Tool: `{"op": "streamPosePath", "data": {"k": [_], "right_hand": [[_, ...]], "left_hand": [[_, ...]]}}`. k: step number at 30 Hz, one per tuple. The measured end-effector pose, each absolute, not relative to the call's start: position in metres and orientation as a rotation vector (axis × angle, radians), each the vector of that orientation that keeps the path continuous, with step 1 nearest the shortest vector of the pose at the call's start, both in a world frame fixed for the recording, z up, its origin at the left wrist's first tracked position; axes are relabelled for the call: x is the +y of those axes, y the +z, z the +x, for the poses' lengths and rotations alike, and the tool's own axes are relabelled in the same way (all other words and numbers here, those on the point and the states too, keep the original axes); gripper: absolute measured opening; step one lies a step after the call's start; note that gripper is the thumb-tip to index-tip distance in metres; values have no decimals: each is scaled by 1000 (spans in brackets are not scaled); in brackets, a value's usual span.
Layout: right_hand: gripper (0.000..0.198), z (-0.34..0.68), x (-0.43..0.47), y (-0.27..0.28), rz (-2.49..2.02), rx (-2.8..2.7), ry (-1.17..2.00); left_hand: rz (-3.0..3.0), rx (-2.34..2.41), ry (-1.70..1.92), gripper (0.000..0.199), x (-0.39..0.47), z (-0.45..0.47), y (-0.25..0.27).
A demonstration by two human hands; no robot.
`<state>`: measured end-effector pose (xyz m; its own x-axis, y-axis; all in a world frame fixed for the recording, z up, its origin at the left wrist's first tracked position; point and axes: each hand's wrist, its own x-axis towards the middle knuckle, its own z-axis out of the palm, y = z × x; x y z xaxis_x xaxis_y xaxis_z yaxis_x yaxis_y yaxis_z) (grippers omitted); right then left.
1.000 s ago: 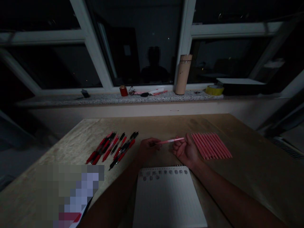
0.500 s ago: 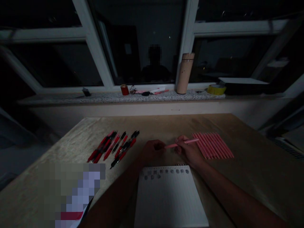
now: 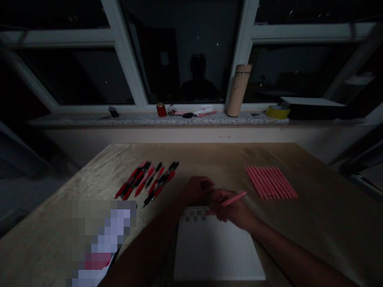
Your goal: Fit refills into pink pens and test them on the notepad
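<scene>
My right hand is closed around a pink pen in a writing grip over the top of the spiral notebook. The pen's lower end is at or just above the second row of marks; I cannot tell whether it touches the paper. Small round scribbles run along the page's top, partly hidden by that hand. My left hand rests just beyond the notebook's top edge with fingers curled together; what they hold, if anything, is hidden. To the right lies a neat row of pink pens.
Several red and black pens lie in a group on the left of the table. A blurred-out item is at front left. On the windowsill stand a flask, yellow tape and a red jar.
My right hand has brought the pink pen down and nearer, from beside my left hand to over the notebook. The two hands have parted from the pen's end. The view has shifted slightly.
</scene>
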<state>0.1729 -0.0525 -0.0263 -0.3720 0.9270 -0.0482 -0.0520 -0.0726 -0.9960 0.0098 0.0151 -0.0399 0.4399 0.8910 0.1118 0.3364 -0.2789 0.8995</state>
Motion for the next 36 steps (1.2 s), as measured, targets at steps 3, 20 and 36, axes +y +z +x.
{"op": "streamPosePath", "data": {"k": [3, 20, 36], "right_hand": [[28, 168, -57, -32, -1050, -1465, 1443], [30, 172, -59, -47, -1070, -1691, 1000], [29, 173, -58, -51, -1103, -1827, 923]], "left_hand": [[1868, 1059, 808, 18, 17, 9, -43], [2259, 885, 649, 26, 18, 10, -45], [2304, 813, 618, 26, 15, 10, -38]]}}
